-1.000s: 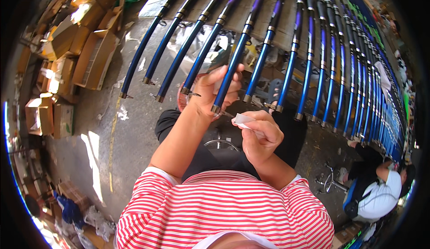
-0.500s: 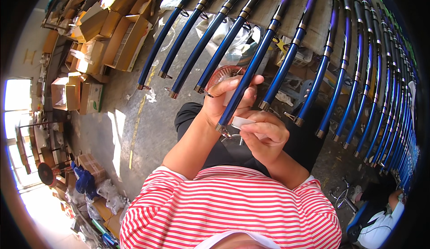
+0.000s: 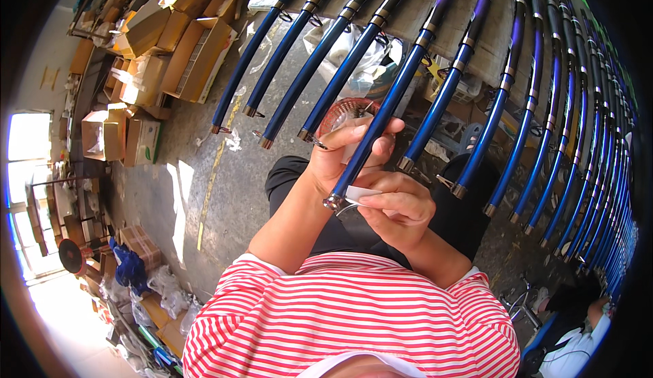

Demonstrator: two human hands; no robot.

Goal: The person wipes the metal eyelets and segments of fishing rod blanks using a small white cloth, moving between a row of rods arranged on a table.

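Left hand curls round a blue rod sticking past the near edge of the table. Right hand pinches a white slip that just moved in, so it's practically at the rod's end.

The fishing rods are gleaming blue below purple and black, while the shirt is showing horizontal red and white stripes.

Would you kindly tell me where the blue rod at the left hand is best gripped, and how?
I'd likely grip the blue rod a little above its metal end, coming from the left and beneath: that slim, straight stretch juts past the table, and the right hand, with a white slip, occupies its right side.
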